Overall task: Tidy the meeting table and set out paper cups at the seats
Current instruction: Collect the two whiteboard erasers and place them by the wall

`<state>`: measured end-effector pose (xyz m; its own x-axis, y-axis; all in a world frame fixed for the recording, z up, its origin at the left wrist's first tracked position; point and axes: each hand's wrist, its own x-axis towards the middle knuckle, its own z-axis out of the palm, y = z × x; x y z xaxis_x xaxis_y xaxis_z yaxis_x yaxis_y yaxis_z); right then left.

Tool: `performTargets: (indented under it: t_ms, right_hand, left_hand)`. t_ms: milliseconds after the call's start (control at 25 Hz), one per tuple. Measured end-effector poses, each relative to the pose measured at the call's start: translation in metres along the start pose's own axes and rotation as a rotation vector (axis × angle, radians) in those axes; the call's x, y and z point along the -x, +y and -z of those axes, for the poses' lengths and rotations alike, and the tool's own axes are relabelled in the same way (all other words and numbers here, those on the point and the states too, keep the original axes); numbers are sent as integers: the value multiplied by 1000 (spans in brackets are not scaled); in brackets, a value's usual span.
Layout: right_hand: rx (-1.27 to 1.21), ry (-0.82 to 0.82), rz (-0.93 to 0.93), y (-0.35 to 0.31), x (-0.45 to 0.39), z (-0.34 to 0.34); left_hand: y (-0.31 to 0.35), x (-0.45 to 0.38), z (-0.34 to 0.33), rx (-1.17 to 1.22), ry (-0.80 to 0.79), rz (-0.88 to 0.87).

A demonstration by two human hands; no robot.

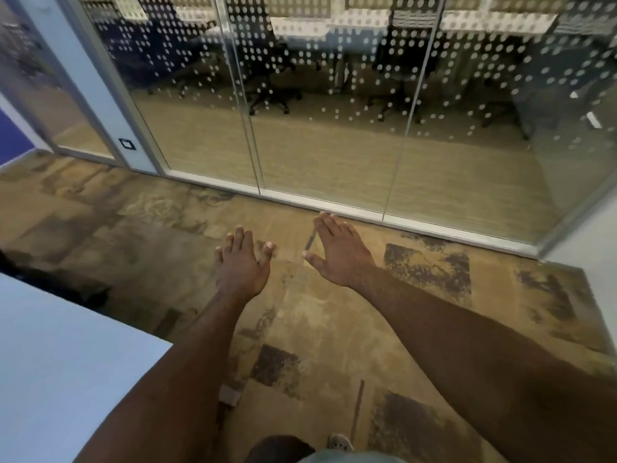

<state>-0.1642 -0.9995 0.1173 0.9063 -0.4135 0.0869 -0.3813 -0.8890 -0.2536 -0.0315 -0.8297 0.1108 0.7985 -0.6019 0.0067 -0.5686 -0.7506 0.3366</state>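
Head view: both arms stretched forward over the carpet (350,329), palms down, nothing in either hand.

Left hand (242,262): fingers straight and close together, thumb splayed out to the right. Holds nothing, touches nothing.

Right hand (340,252): fingers straight, pointing toward the glass wall (317,128), thumb spread out to the left. Also empty. The two thumbs point at each other with a gap between them; hands are near each other but apart.

Meeting table (60,362): only a pale corner shows at lower left, beside the left forearm. The visible part of its top is bare. No paper cups in frame.

Floor: tan carpet with dark mottled patches. A shoe (340,442) shows at the bottom edge, between the arms.

Glass wall runs across the top half, with a pattern of white dots on the upper part and thin vertical frames. Behind it: dark office chairs (267,61) and white desks (300,28), blurred. A door frame (100,78) stands at the left with a small square panel (127,143) low on it. A white wall (587,235) edge sits at the far right.
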Motion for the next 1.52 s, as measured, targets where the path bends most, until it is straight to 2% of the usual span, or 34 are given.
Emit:
performTargets:
  t_ms: [240, 320, 400, 600, 760, 1040, 1160, 1320, 1520]
  right_hand:
    - [-12, -109, 176, 6, -142, -29]
    - [-18, -107, 246, 1, -205, -48]
    - [-8, -97, 254, 6, -235, -55]
    - [20, -56, 323, -10, -397, -62]
    - [0, -87, 391, -45, -490, -68]
    - [-67, -148, 594, -154, -671, -130]
    - [-83, -142, 680, -213, -754, -159]
    - [-105, -218, 798, -306, -851, -185]
    - [-81, -275, 950, -412, -931, -210]
  left_hand:
    - [-32, -102, -2, 13, 29, 178]
    - [-59, -148, -8, 30, 50, 254]
    - [-71, -173, -14, 12, 4, 288]
    - [-125, -313, 15, 17, 63, 331]
    - [-171, -381, 42, -6, 136, 385]
    - [-281, -470, 55, 24, 217, 592]
    - [-342, -514, 64, 3, 200, 686]
    - [-423, -561, 103, -46, 193, 832]
    - [-516, -606, 162, -64, 302, 990]
